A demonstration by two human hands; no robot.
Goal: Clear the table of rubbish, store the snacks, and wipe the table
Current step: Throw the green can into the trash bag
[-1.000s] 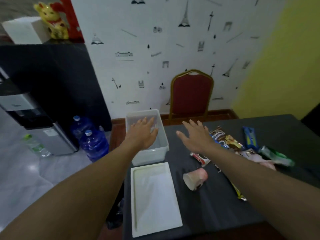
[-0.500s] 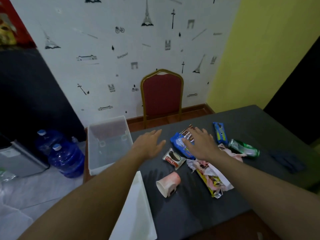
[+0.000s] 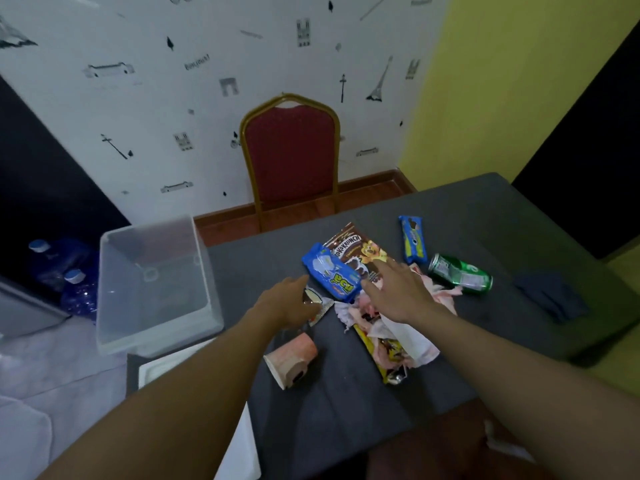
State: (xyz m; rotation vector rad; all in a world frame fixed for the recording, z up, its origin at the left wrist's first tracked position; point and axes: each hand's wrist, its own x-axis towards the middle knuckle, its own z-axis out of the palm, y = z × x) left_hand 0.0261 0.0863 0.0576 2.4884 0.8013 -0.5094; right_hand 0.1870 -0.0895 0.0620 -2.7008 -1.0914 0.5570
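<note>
Readable writing: "KOKOKRUNCH" on the brown cereal pack [image 3: 360, 252]; the wall print reads "Bonjour!".
Snacks: a blue wrapper [image 3: 329, 277] lies over the cereal pack's left edge; a blue biscuit pack [image 3: 412, 240] sits farther right.
Rubbish: dented green can [image 3: 460, 273] on its side; crumpled tissue [image 3: 408, 336] over a yellow wrapper [image 3: 374, 351]; pink paper cup [image 3: 292, 356] tipped over, near.
Table: dark grey table [image 3: 485, 216].
Left hand [image 3: 289, 303]: fingers spread, empty, over a small sachet [image 3: 318, 306].
Right hand [image 3: 398, 289]: fingers apart, empty, over the packs.
Clear bin [image 3: 152, 282]: left of the table.
</note>
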